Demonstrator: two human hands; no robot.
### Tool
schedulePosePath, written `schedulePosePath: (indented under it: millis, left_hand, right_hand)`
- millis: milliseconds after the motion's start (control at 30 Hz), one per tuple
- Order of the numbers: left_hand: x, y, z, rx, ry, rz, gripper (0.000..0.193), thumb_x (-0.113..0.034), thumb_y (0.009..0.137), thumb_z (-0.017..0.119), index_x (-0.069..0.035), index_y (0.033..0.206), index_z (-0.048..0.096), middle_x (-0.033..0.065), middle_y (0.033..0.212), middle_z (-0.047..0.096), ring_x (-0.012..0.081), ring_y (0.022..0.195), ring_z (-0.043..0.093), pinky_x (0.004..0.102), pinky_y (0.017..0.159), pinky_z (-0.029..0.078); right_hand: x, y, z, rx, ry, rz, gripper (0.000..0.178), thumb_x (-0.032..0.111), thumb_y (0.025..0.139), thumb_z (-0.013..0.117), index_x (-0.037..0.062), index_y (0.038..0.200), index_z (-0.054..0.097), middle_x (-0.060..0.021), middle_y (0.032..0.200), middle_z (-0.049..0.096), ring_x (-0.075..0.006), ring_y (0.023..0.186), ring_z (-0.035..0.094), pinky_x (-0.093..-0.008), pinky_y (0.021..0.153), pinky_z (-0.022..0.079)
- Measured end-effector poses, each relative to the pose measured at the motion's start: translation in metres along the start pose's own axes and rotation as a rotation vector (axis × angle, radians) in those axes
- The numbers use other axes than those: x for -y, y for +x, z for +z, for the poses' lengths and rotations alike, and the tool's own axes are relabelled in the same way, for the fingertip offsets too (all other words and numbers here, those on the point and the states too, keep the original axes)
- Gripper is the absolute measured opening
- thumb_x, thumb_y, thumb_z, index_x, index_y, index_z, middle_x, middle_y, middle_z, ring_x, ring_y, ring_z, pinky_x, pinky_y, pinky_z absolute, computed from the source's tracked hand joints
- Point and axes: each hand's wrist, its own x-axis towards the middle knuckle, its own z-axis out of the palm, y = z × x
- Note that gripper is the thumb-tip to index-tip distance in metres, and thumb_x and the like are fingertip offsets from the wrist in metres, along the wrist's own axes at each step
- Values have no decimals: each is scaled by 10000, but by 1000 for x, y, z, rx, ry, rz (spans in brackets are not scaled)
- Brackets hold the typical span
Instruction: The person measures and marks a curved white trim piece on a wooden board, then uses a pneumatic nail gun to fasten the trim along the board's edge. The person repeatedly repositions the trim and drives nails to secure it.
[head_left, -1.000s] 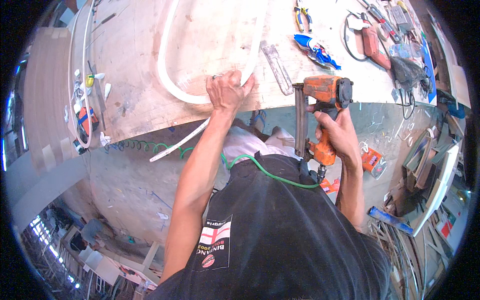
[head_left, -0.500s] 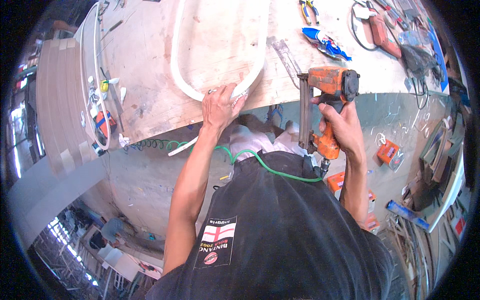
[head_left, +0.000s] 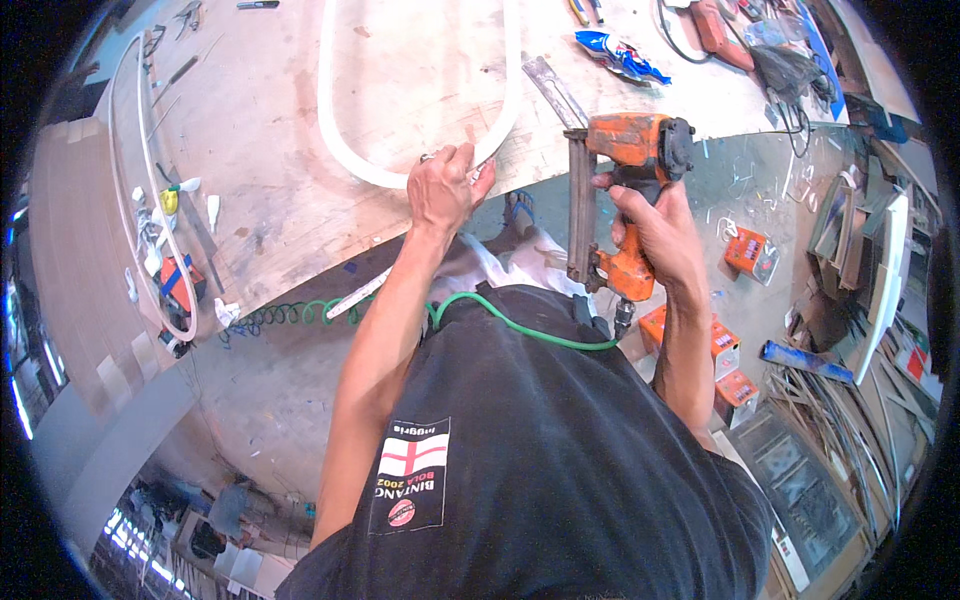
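A white round-cornered frame (head_left: 338, 148) lies on the wooden workbench (head_left: 268, 150), its curved end at the near edge. My left hand (head_left: 440, 190) is closed on that curve, fingers bent over it; what sits under the fingertips is partly hidden. From behind my left forearm a narrow white strip (head_left: 357, 296) sticks out past the bench edge. In my right hand (head_left: 655, 230) is an orange air nail gun (head_left: 625, 140), its handle gripped and its dark magazine upright, held off the frame to the right. A green air hose (head_left: 500, 312) runs from its base across my shirt.
On the bench's left lie a long thin white loop (head_left: 120, 165) and a yellow-and-white item (head_left: 170, 200). A blue crumpled packet (head_left: 620, 55) and a red power tool (head_left: 720, 35) lie at the far right. Orange boxes (head_left: 748, 252) and a blue tube (head_left: 808, 362) are on the floor.
The whole view has shifted, so the bench things appear farther left and higher. My left hand keeps its hold on the frame, and my right hand still grips the nail gun.
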Motion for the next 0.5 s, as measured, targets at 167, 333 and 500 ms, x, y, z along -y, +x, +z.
schedulePosePath:
  millis: [167, 333, 500]
  left_hand:
    - [0, 1, -2, 2, -35, -20, 283, -343, 855, 801, -73, 868, 720, 132, 759, 697, 353, 667, 717, 482, 623, 563]
    - [2, 0, 3, -2, -73, -34, 287, -356, 861, 793, -82, 849, 709, 131, 745, 692, 371, 660, 710, 497, 606, 561]
    - [0, 1, 2, 3, -71, -32, 293, -355, 863, 791, -80, 822, 699, 125, 741, 691, 369, 663, 711, 493, 601, 563]
  right_hand:
    - [7, 5, 18, 16, -60, -35, 501, 95, 985, 665, 2, 1442, 482, -122, 1174, 735, -109, 602, 609, -256, 524, 511]
    - [24, 12, 26, 58, -133, -49, 517, 124, 974, 675, -14, 1434, 484, -104, 1175, 726, -108, 614, 609, -270, 559, 523]
    - [22, 14, 26, 58, -124, -77, 516, 139, 989, 681, -10, 1436, 468, -119, 1179, 746, -104, 623, 614, -245, 532, 514]
